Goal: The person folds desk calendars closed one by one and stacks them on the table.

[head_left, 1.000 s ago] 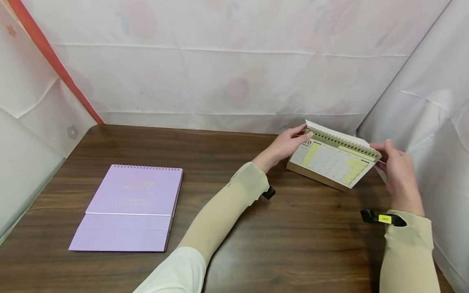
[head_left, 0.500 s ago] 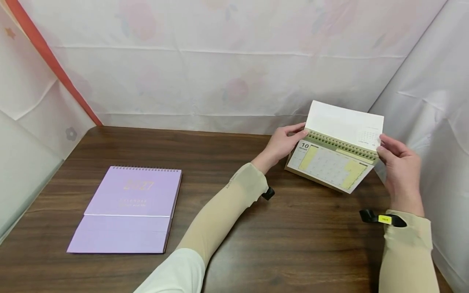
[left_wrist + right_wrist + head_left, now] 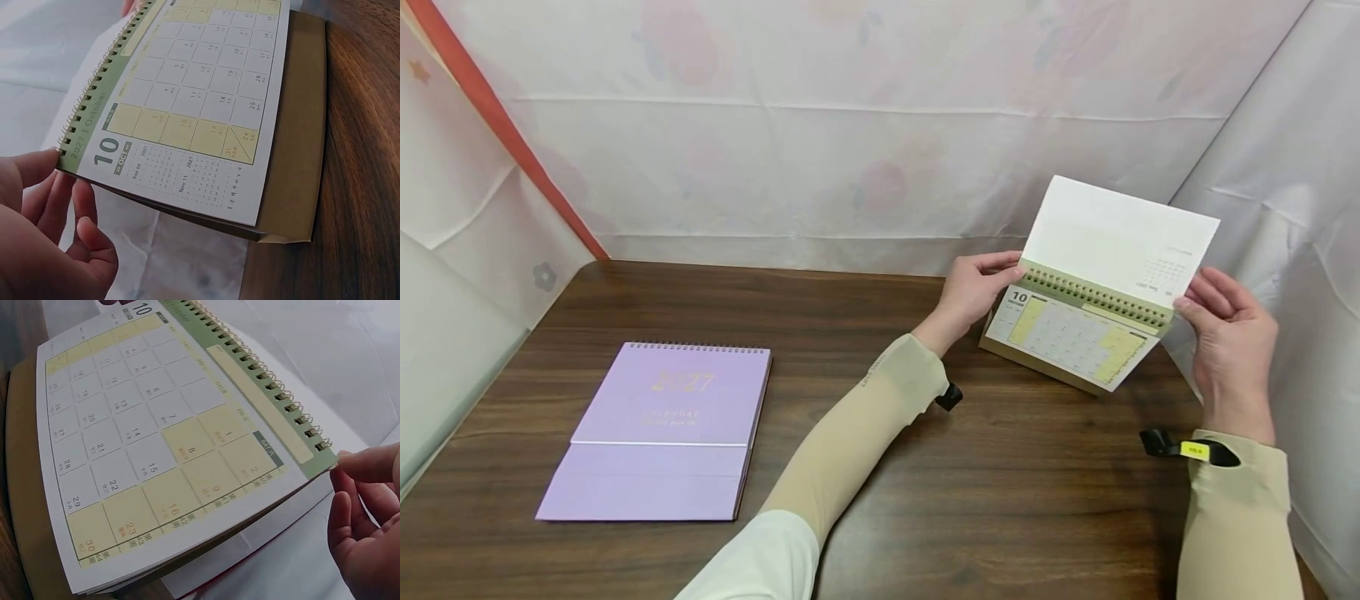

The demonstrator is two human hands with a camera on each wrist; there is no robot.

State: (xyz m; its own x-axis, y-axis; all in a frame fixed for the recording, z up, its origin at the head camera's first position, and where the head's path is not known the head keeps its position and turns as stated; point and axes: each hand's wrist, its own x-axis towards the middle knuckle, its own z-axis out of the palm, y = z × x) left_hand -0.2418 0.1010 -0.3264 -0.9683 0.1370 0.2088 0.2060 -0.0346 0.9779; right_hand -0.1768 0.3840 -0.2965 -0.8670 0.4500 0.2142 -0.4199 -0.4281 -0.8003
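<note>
A green-and-white desk calendar (image 3: pixel 1075 333) stands tilted at the right rear of the table, open at October 2027. Above its spiral binding a white page (image 3: pixel 1120 237) sticks up, its print upside down in the head view. My left hand (image 3: pixel 970 293) pinches the calendar's upper left corner, thumb in front and fingers behind, as the left wrist view shows. At the other end of the binding, my right hand (image 3: pixel 1232 346) pinches the upper right corner. Its thumb (image 3: pixel 369 464) lies on the green strip by the last coil. The calendar's brown base (image 3: pixel 294 131) shows below the pages.
A purple 2027 calendar (image 3: pixel 658 433) lies flat on the left of the brown wooden table (image 3: pixel 962 517). White patterned cloth (image 3: pixel 820 167) hangs behind the table's far edge, and more cloth (image 3: pixel 1315 333) hangs close beside my right hand.
The white page has swung up from behind the binding and now stands raised above it. My right hand has shifted slightly right. My left hand keeps its hold on the left corner.
</note>
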